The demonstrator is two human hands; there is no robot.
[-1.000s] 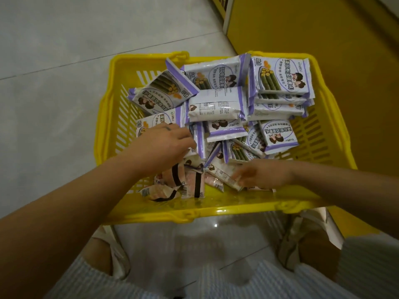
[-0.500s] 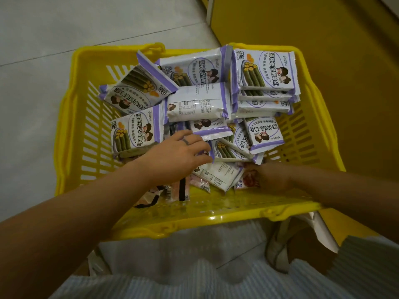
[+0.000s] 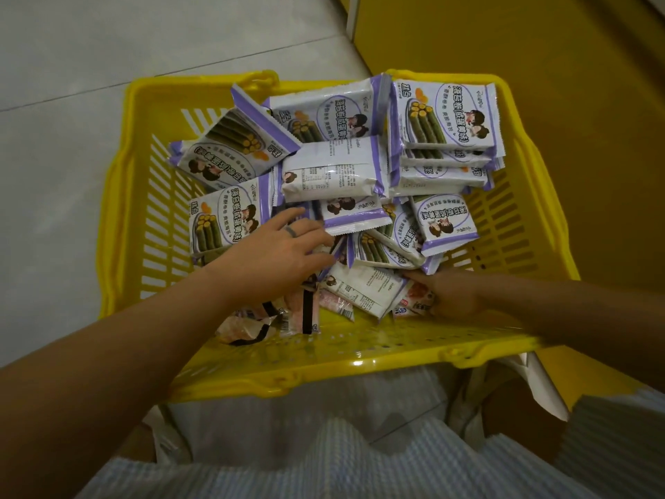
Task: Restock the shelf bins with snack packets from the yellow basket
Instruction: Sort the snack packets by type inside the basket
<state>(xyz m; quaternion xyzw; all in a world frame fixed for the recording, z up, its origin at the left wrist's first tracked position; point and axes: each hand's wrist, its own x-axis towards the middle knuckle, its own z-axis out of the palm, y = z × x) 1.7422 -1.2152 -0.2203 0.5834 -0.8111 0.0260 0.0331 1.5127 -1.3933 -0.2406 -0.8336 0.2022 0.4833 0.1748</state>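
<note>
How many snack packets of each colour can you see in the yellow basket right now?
Purple-and-white packets: about 12
Pink packets: about 4
Total: about 16 in view. The packets overlap, so more may be hidden underneath.

Floor: pale grey tile, slightly glossy, one grout line running across at upper left. Right side: flat yellow panel, matte, meeting the floor along a slanted edge. White vertical strip at the panel's left edge. Light dim, even
</note>
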